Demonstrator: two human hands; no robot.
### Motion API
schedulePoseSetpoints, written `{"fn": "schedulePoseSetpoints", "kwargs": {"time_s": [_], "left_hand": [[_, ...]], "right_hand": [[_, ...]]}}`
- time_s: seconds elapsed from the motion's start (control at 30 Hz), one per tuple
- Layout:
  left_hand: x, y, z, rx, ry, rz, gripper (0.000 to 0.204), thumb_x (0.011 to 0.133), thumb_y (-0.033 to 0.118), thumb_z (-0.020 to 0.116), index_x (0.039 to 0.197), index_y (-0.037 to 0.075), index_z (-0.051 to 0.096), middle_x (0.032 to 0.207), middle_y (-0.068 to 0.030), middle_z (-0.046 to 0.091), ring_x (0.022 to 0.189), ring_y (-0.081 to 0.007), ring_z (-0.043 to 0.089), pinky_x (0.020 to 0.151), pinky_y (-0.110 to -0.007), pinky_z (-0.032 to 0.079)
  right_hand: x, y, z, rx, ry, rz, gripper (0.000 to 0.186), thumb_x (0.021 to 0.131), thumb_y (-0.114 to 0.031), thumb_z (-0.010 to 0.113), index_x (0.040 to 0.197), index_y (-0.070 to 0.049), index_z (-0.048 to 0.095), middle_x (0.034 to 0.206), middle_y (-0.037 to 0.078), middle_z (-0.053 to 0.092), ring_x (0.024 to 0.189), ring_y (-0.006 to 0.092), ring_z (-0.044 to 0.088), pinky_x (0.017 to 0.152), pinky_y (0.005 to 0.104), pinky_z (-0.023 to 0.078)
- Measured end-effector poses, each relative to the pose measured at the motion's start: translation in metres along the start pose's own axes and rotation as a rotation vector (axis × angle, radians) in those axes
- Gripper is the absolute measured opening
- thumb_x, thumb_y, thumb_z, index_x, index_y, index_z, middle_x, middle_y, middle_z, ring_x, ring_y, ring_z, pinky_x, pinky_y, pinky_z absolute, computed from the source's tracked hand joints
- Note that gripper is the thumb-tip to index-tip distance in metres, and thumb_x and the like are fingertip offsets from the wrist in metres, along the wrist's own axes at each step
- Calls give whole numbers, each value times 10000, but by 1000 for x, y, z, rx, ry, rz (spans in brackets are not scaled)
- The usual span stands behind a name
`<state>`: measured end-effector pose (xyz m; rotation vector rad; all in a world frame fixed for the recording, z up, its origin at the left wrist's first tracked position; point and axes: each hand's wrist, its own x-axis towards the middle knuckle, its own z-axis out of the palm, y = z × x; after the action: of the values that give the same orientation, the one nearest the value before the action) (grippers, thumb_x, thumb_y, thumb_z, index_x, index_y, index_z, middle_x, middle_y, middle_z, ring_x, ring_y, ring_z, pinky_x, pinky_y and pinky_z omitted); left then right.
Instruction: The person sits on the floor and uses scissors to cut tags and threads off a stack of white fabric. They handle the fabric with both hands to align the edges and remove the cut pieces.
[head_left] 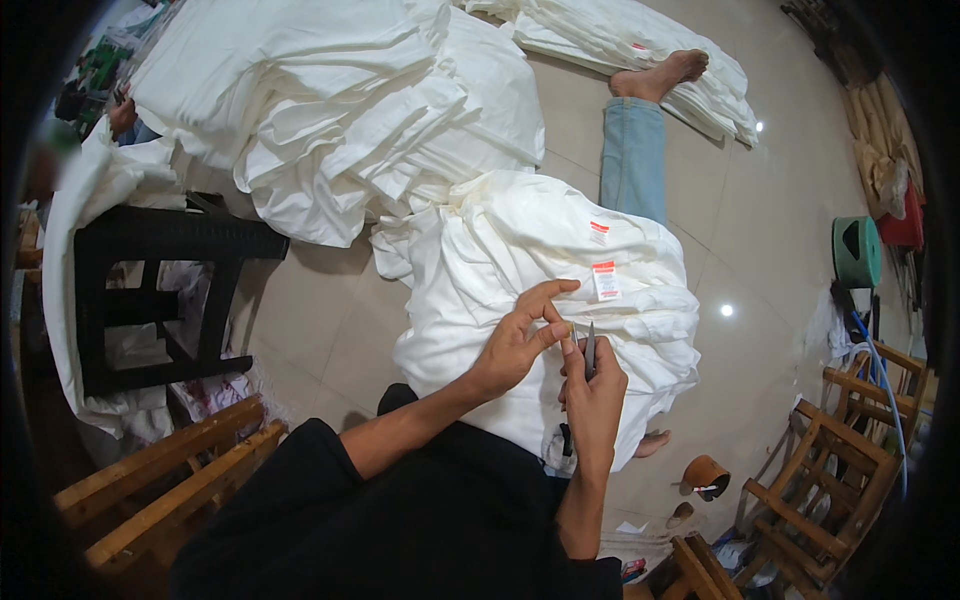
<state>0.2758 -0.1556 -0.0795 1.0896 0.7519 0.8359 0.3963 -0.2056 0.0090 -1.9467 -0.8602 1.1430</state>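
A heap of white cloth lies across my lap, with small red and white labels on it. My right hand is closed around pointed metal snips, held upright over the cloth. Just left of their tips, my left hand has its index finger raised and its thumb curled in, touching a tiny yellowish item too small to name.
A jeans-clad leg stretches forward, bare foot on folded cloth. More white cloth lies upper left, near a co-worker's hand. A black stool stands left; wooden frames, a green round object and brown pot are right.
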Motion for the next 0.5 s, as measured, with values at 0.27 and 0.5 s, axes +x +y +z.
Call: {"fn": "schedulePoseSetpoints", "kwargs": {"time_s": [0.27,0.5], "left_hand": [[-60,27,-54,432,467,222,344,1013,181,372,1190,-57,546,1214,-132,561,1127,-222,529,1011,-342,387],[-194,18,-234,1317,692,-518,353,937,59,548,1278,-32,536,1276,-181,563,1207,-290,526,1069,-372,367]], "right_hand": [[7,-3,-5,-120,-39,-103,267,983,-221,583,909,35,589,613,125,545,554,177,438,553,351,404],[2,-2,-37,-50,-42,-104,309,991,-243,572,979,65,589,650,102,520,621,151,447,592,318,409]]}}
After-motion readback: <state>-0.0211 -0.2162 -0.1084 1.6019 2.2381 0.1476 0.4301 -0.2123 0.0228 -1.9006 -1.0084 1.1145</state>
